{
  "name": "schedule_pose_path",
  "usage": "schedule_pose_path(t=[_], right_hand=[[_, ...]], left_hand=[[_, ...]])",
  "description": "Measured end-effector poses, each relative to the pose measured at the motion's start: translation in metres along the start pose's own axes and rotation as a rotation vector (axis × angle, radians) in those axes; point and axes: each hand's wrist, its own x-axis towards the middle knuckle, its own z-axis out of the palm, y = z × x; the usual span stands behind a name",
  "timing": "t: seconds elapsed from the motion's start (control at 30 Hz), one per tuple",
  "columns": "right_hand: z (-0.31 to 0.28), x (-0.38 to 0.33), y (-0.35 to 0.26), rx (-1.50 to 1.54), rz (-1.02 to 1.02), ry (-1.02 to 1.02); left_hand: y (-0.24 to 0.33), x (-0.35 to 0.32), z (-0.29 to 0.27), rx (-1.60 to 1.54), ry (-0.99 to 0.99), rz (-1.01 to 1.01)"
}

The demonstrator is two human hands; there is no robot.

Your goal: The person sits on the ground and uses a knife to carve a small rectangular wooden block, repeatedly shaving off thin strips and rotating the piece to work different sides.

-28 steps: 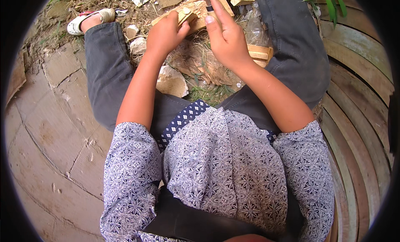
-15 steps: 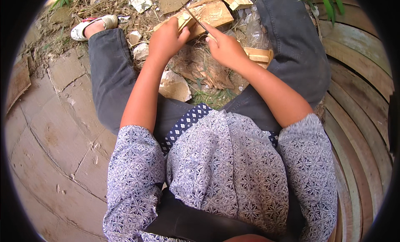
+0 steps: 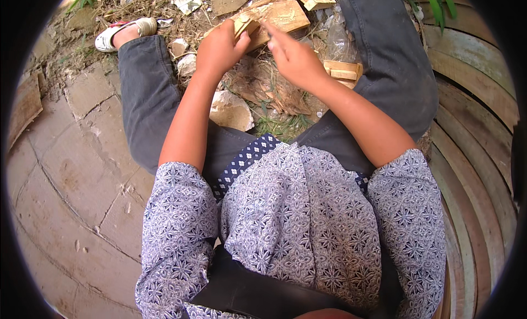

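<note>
My left hand (image 3: pixel 217 49) is closed around a small pale wooden piece (image 3: pixel 246 24), whose carved end shows past the fingers and thumb. Just to its right is my right hand (image 3: pixel 296 60), wrapped on a knife, with the forefinger stretched forward. Only a dark trace of the knife shows by the fingers; its blade is hidden or blurred. Beneath and beyond both hands lies a thick wooden block (image 3: pixel 282 17), its upper face rough and chipped.
Pale stone chunks (image 3: pixel 230 111) and dry litter lie between my legs. Cut wood pieces (image 3: pixel 343 71) rest beside my right leg, near a clear plastic bottle (image 3: pixel 341 44). Curved wooden slats (image 3: pixel 472 127) line the right side; cracked paving (image 3: pixel 71 182) spreads at left.
The knife's long blade, angled up and left across the wooden piece earlier, no longer shows clearly. My right hand has turned slightly, forefinger now forward; my left hand stays nearly still.
</note>
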Motion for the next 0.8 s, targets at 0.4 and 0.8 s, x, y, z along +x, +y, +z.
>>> schedule_pose_path(t=[0.4, 0.8], right_hand=[[0.0, 0.01, -0.003, -0.054, 0.016, -0.107], [0.004, 0.008, -0.015, 0.068, -0.032, 0.004]], left_hand=[[-0.008, 0.0, -0.001, 0.029, 0.023, -0.014], [-0.007, 0.002, 0.002, -0.01, 0.01, -0.016]])
